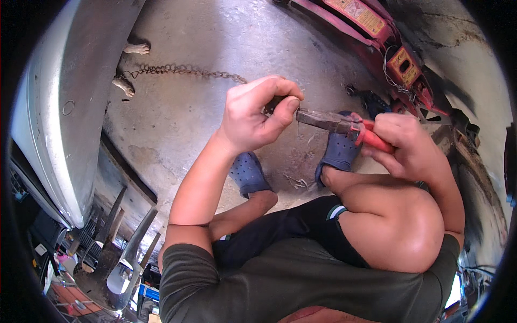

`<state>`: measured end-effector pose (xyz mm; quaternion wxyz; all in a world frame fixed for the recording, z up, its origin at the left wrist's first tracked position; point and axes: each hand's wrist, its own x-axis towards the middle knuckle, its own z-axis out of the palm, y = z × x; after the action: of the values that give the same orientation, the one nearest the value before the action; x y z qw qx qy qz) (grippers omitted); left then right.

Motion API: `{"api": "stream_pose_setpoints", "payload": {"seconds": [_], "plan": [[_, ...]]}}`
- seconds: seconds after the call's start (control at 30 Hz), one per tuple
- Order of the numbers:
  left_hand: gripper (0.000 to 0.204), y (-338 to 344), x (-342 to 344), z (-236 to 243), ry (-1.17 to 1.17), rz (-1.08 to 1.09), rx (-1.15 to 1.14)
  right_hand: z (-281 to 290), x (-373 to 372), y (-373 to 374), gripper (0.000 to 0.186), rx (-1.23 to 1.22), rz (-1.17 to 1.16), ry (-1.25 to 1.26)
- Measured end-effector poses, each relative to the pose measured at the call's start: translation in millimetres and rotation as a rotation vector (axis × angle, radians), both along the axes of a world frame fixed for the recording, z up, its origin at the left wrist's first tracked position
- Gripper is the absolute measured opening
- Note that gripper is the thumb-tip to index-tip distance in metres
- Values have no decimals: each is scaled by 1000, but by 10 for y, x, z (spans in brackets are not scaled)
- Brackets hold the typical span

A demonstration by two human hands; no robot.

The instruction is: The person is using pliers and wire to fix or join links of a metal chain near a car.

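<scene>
A rusty chain point(186, 70) stretches over the floor from beside an animal's paws to my left hand point(256, 113). That hand is closed in a pinch around the chain's end, with thumb and forefinger together; most of what lies inside the fingers is hidden. My right hand point(404, 141) is wrapped around the red handles of the pliers point(328, 121). Their dark metal jaws point left and meet my left thumb tip. Whether the jaws grip anything there I cannot tell.
Two pale paws point(125, 86) show beside a large silver-grey panel point(91, 81) on the left. A red floor jack point(377, 37) stands at the upper right by the wall. My feet in blue clogs point(339, 151) rest on the concrete floor point(172, 124). Metal parts point(124, 258) clutter the lower left.
</scene>
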<state>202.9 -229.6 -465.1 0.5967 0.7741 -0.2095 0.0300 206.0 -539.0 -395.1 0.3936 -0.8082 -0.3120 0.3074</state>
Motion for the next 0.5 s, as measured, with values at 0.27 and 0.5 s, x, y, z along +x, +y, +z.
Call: {"api": "stream_pose_setpoints", "payload": {"seconds": [0.27,0.5], "plan": [[22,48,29,-45,490,-145,40,-125,-75,-38,30,-167,-16,16],[20,-47,15,47,559,1,2,-135,-118,-2,29,-204,-117,-105]]}}
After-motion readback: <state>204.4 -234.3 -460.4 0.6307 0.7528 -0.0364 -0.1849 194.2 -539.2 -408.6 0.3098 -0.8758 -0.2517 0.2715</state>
